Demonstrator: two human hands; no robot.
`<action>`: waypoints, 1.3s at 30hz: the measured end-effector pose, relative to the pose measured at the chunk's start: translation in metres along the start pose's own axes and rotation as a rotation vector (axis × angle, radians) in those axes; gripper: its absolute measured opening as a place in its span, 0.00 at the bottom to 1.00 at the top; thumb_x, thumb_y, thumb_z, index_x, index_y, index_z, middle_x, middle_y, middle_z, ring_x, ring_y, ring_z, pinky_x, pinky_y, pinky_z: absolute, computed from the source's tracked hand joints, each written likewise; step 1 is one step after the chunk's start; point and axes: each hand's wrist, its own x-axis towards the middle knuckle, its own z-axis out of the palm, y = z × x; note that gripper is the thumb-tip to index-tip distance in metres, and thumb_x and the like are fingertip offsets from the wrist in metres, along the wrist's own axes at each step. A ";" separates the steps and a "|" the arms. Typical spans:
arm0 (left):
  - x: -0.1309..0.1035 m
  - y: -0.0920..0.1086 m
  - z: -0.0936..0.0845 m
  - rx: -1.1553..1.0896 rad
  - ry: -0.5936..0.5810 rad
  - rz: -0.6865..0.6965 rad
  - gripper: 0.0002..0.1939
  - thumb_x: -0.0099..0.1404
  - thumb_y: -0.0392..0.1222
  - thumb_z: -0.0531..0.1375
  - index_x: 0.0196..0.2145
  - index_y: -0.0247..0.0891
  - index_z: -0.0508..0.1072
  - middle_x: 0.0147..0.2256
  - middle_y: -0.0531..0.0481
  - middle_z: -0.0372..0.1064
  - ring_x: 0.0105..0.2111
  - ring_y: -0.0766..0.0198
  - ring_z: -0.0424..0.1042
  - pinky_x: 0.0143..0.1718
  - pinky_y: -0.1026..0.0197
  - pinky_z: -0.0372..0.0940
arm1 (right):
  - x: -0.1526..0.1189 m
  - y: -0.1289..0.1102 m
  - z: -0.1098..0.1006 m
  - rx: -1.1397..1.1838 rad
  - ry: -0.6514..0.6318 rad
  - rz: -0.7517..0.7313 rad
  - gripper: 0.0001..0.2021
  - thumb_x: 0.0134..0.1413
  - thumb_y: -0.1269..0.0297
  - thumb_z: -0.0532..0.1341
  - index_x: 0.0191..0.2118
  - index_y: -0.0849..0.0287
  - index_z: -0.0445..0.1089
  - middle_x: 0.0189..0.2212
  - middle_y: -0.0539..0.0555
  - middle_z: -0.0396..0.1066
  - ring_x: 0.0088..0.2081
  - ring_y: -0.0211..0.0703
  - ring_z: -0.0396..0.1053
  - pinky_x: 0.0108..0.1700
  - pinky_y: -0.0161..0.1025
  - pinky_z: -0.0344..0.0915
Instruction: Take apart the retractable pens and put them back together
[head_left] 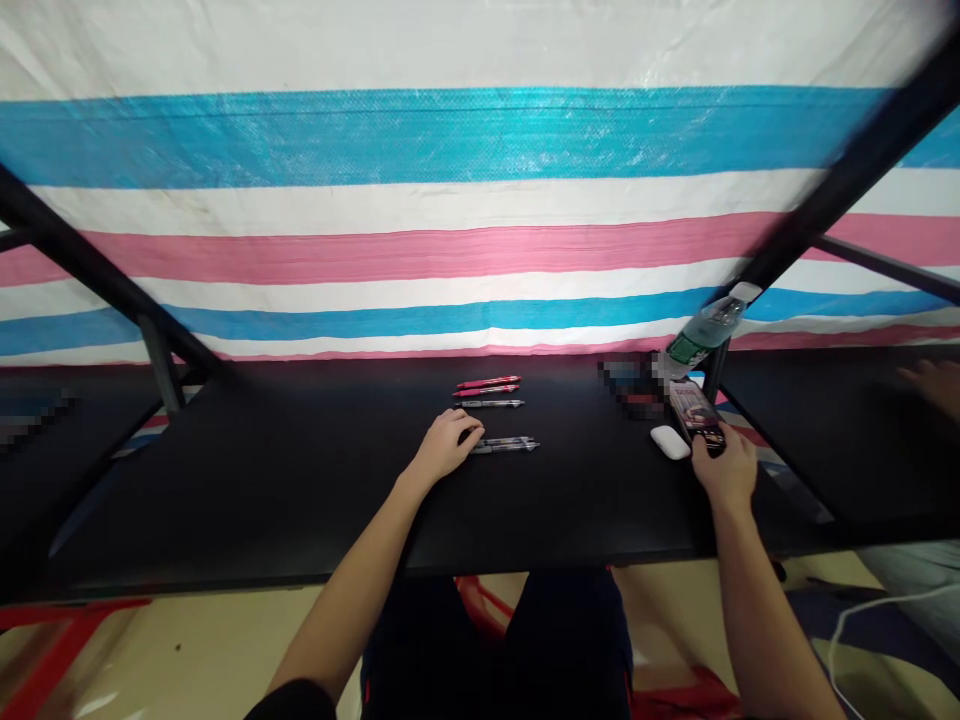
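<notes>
My left hand [448, 443] rests on the black table with its fingers curled around the left end of the grey pens [506, 445], which lie close side by side. Their left tips are hidden by the fingers. Beyond them lie another grey pen [490, 404] and two red pens [487, 385], all roughly parallel. On the right, my right hand [727, 470] grips the near end of a smartphone [694, 410], thumb on its lit screen. A small white rounded case [670, 442] sits just left of the phone.
A clear water bottle [705, 332] with a green label leans at the back right, beside a blurred dark item [636, 385]. Black metal posts [802, 230] flank the black table [300, 480]. Striped sheeting [480, 250] hangs behind. Another person's hand [934, 385] shows at the far right.
</notes>
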 end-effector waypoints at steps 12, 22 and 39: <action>0.000 0.001 -0.001 0.018 -0.020 0.004 0.14 0.70 0.45 0.52 0.36 0.38 0.76 0.35 0.46 0.72 0.38 0.59 0.68 0.44 0.55 0.62 | -0.009 -0.002 -0.004 -0.083 0.042 -0.007 0.24 0.48 0.56 0.56 0.45 0.71 0.74 0.43 0.71 0.70 0.47 0.65 0.68 0.50 0.58 0.62; 0.001 0.003 0.000 0.039 -0.044 -0.012 0.14 0.70 0.44 0.51 0.36 0.39 0.76 0.35 0.47 0.72 0.38 0.59 0.68 0.45 0.54 0.62 | -0.009 -0.005 -0.007 -0.098 0.017 -0.019 0.25 0.48 0.56 0.56 0.46 0.72 0.73 0.42 0.71 0.71 0.45 0.63 0.68 0.48 0.55 0.62; -0.002 0.007 -0.001 0.016 -0.150 0.083 0.13 0.66 0.47 0.58 0.44 0.40 0.75 0.41 0.46 0.73 0.43 0.57 0.69 0.47 0.54 0.63 | -0.009 -0.001 -0.006 -0.105 0.033 -0.079 0.27 0.49 0.56 0.56 0.48 0.74 0.71 0.38 0.70 0.72 0.41 0.62 0.69 0.46 0.55 0.64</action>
